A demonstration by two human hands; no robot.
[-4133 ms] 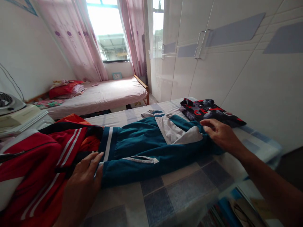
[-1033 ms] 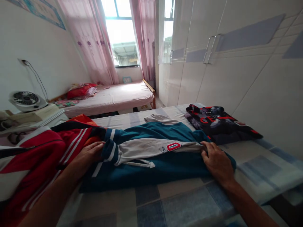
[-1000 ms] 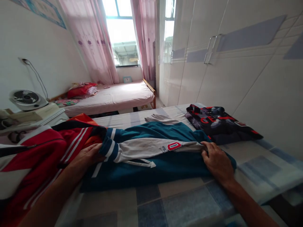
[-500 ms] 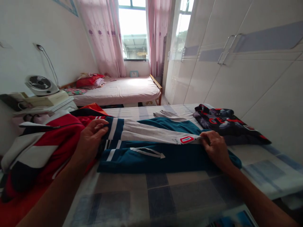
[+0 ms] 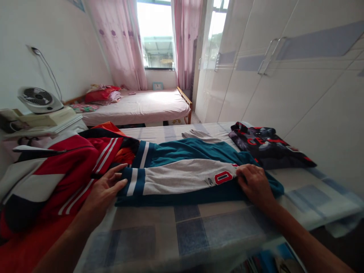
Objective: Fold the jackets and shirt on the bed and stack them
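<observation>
A teal jacket with striped trim lies flat across the bed. Its grey sleeve, marked with a red-edged badge and ending in a striped teal cuff, is laid lengthwise over the body. At the cuff's end is my left hand, thumb and fingers apart beside the edge; whether they touch it is hard to see. My right hand is closed on the sleeve near its shoulder end, just right of the badge. The second grey sleeve shows partly behind the jacket.
Red, white and navy clothing is heaped at the left. A folded dark printed shirt lies at the right rear of the checked bed sheet. White wardrobes line the right side; a fan stands at the left.
The grey sleeve has come toward me, covering the teal front and its pocket. My left hand has moved nearer with the cuff, and its fingers have spread. The right hand stays at the shoulder end.
</observation>
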